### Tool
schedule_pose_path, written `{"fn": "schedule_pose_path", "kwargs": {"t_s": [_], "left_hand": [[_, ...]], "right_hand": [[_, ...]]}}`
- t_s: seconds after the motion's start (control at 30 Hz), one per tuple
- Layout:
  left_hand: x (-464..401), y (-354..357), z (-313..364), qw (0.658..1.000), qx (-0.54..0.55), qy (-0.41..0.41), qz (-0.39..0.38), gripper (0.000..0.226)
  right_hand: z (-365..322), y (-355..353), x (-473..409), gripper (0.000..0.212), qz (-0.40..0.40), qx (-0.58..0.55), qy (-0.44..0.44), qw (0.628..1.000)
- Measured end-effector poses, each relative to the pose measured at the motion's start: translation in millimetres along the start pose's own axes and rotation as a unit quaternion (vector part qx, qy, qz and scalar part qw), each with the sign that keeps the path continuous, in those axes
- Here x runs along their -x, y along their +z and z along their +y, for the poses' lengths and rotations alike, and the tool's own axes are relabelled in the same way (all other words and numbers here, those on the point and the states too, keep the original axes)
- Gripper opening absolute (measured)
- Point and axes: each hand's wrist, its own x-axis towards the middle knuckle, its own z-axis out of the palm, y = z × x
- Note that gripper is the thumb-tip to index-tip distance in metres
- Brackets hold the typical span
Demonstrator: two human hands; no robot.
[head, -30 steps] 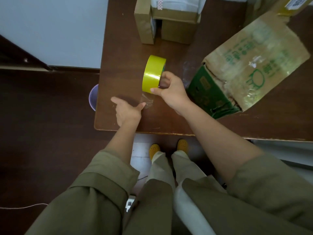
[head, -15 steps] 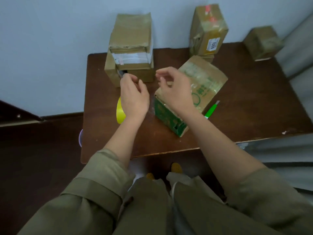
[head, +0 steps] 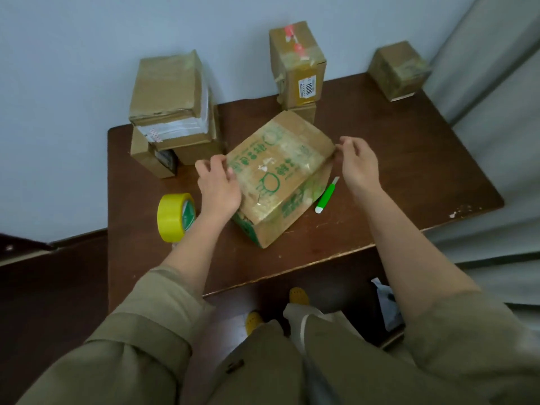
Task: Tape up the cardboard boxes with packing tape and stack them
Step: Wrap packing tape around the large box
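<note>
Box (head: 277, 173) with green print sits mid-desk (head: 409, 171). Left hand (head: 217, 185) pinches its left corner, right hand (head: 358, 163) pinches its right corner. Tape roll (head: 174, 216) stands upright near the desk's left edge; cutter (head: 326, 195) lies just right of the box.

A rectangular dark brown wooden table (head: 409, 159) stands with its far edge against a plain pale blue-grey painted wall (head: 87, 54). A pale grey curtain-like panel (head: 496, 112) runs along the table's right side. Left of the table lies a dark brown floor (head: 52, 287), bordered at the wall's base by a dark skirting strip (head: 76, 238). The light is soft and even.
</note>
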Motion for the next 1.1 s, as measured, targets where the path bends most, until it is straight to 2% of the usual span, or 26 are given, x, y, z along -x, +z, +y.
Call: {"fn": "schedule_pose_path", "kwargs": {"t_s": [0.1,0.17,0.23,0.3,0.37,0.4,0.47,0.53,0.7,0.83,0.97,1.1], "left_hand": [[-15,-11,3,1.000,-0.019,0.008,-0.002,0.039],[-14,-14,17,0.998,-0.047,0.033,0.017,0.044],[-4,-9,39,0.995,-0.050,0.088,0.014,0.038],[12,3,61,0.987,-0.040,0.148,-0.050,0.032],[28,22,72,0.974,-0.042,0.177,-0.132,0.044],[33,32,73,0.970,-0.056,0.185,-0.146,0.050],[37,47,68,0.971,-0.080,0.191,-0.118,0.051],[35,54,64,0.978,-0.060,0.183,-0.082,0.041],[28,51,63,0.981,-0.051,0.173,-0.068,0.024],[10,41,64,0.981,-0.033,0.163,-0.099,0.021],[7,36,64,0.982,0.001,0.132,-0.139,0.011],[11,37,61,0.980,0.013,0.130,-0.148,0.009]], "right_hand": [[4,-4,8,0.027,0.002,0.042,-0.055,0.998],[8,-4,15,0.036,-0.030,0.033,-0.100,0.994],[13,-3,19,0.044,-0.068,0.019,-0.120,0.990],[16,-4,19,0.047,-0.094,0.017,-0.136,0.986],[15,-6,17,0.049,-0.119,0.017,-0.133,0.984],[14,-8,15,0.050,-0.133,0.019,-0.129,0.983],[13,-10,14,0.051,-0.160,0.026,-0.123,0.979],[13,-13,15,0.052,-0.182,0.031,-0.122,0.975],[13,-13,14,0.061,-0.211,0.032,-0.125,0.969],[7,-6,13,0.053,-0.210,0.028,-0.140,0.967],[9,-9,12,0.031,-0.208,0.024,-0.130,0.969],[9,-11,13,0.021,-0.207,0.043,-0.116,0.971]]}}
